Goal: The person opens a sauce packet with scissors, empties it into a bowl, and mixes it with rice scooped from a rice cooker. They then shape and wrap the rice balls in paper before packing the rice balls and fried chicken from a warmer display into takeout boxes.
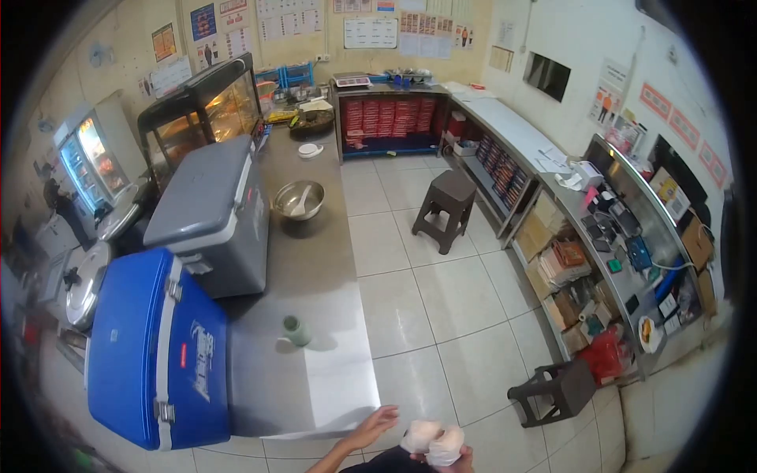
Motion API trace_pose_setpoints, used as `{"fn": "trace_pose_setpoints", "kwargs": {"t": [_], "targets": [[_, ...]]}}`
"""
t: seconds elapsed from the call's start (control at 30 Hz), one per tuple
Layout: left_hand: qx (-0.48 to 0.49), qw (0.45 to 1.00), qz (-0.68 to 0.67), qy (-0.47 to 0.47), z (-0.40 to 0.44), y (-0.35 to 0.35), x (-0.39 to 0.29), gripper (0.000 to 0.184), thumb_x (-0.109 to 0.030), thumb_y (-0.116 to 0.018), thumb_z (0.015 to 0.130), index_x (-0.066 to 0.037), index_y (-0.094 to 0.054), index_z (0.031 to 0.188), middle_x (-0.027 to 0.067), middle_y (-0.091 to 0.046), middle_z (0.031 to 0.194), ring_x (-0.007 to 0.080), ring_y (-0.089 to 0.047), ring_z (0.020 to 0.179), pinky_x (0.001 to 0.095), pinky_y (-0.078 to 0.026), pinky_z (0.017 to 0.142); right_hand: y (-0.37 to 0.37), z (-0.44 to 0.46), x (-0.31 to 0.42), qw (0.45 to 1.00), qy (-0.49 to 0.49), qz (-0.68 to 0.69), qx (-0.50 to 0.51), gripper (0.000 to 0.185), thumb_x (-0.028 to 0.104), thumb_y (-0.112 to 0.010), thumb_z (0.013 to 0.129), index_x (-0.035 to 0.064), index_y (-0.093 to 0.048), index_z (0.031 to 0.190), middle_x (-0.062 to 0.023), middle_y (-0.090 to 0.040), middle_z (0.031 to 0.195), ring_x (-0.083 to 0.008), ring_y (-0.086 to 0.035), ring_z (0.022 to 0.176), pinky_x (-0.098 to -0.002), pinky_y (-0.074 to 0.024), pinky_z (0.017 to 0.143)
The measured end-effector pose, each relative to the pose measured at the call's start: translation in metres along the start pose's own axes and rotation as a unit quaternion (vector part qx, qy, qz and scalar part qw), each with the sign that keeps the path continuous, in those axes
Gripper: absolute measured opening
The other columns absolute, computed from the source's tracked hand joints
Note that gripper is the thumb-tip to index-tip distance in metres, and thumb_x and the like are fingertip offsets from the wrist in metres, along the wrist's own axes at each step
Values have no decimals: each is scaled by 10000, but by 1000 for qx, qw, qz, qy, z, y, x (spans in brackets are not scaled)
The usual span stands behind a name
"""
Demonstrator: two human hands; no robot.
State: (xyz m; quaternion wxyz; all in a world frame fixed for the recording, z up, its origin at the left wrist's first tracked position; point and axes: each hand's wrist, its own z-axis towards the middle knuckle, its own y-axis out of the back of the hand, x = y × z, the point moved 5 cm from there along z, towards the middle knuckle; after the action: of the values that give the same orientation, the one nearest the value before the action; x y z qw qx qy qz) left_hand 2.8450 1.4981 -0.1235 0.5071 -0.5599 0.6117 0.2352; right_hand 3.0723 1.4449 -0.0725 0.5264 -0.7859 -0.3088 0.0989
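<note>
At the bottom of the view my left hand reaches out beside the counter's near corner, its fingers stretched and nothing in them. My right hand is closed around two rounded white wrapped bundles, held close in front of my body. What is inside the wrapping does not show. On the steel counter, a green cup-like container stands farther forward from my left hand. Beyond it is a metal bowl with a pale scoop or spoon in it.
A blue cooler box and a grey cooler box line the counter's left side. Behind them stands a lit glass display case. Dark plastic stools stand on the tiled floor, and a cluttered shelf unit runs along the right.
</note>
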Motion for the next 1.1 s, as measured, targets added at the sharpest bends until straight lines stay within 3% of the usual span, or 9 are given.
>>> {"fn": "trace_pose_setpoints", "kwargs": {"t": [0.2, 0.23, 0.33, 0.43, 0.47, 0.5, 0.67, 0.87, 1.1], "targets": [[-13, 990, 119, -69, 175, -23, -126, 477, -313, -491, 989, -46, -382, 1370, 134, -457, 1352, 203, -436, 1258, 351, -359, 1048, -74, 101, 172, 999, -9, -31, -4, 739, 417, -805, 677, 92, -488, 1260, -90, -595, 1159, -249, -585, 1052, -443, -469, 945], [-24, 990, 120, -69, 195, -23, -139, 477, -313, -491, 989, -46, -382, 1370, 134, -457, 1352, 203, -436, 1258, 351, -359, 1048, -64, 131, 195, 991, -41, 32, 121, 700, 428, -750, 748, 85, -471, 1290, -104, -584, 1202, -257, -570, 1099, -452, -449, 986], [13, 997, 18, -68, 255, -36, -167, 534, -371, -519, 971, -59, -378, 1380, 124, -498, 1279, 190, -468, 1202, 343, -381, 999, -81, 216, 256, 992, -78, -103, -7, 652, 396, -683, 829, 59, -437, 1331, -123, -556, 1261, -260, -542, 1154, -440, -420, 1030], [-136, 960, -242, 27, 327, -34, -167, 516, -332, -451, 997, -62, -331, 1419, 105, -429, 1394, 211, -404, 1300, 396, -336, 1086, -58, 339, 294, 952, -178, -221, -110, 565, 247, -677, 850, 16, -458, 1317, -175, -510, 1330, -352, -463, 1251, -486, -330, 1086], [-156, 954, -256, 18, 361, -26, -180, 516, -332, -451, 997, -62, -331, 1419, 105, -429, 1394, 211, -404, 1300, 396, -336, 1086, -81, 382, 300, 939, -194, -284, -4, 660, 289, -607, 869, 104, -315, 1431, -77, -525, 1306, -252, -578, 1098, -415, -504, 905], [-211, 910, -355, -26, 383, -10, -194, 514, -345, -443, 996, -66, -339, 1416, 105, -438, 1394, 226, -411, 1300, 412, -348, 1081, -103, 423, 307, 930, -223, -294, 4, 638, 245, -651, 859, -3, -363, 1371, -124, -529, 1295, -282, -553, 1149, -430, -429, 1014], [-377, 776, -482, -154, 504, 130, -235, 463, -384, -439, 986, -89, -434, 1342, 98, -504, 1347, 252, -492, 1236, 459, -393, 1047, -243, 618, 330, 816, -335, -460, 103, 468, 258, -663, 888, -35, -526, 1227, -121, -625, 1123, -197, -603, 1031, -345, -493, 892], [-591, 656, -438, -168, 625, 382, -350, 573, -302, -752, 806, -82, -504, 1273, 65, -583, 1195, 238, -575, 1084, 371, -464, 911, -395, 908, 363, 752, -96, -641, 120, 482, 376, -685, 861, -7, -591, 1139, -98, -657, 1003, -155, -627, 888, -297, -506, 749], [-806, 552, -188, -101, 724, 657, -450, 521, -337, -745, 807, 7, -570, 1157, 124, -629, 1084, 223, -616, 928, 342, -485, 823, -448, 1259, 224, 598, 43, -774, 202, 600, 426, -738, 793, -23, -513, 1121, -194, -636, 981, -297, -626, 873, -398, -499, 775]]}}
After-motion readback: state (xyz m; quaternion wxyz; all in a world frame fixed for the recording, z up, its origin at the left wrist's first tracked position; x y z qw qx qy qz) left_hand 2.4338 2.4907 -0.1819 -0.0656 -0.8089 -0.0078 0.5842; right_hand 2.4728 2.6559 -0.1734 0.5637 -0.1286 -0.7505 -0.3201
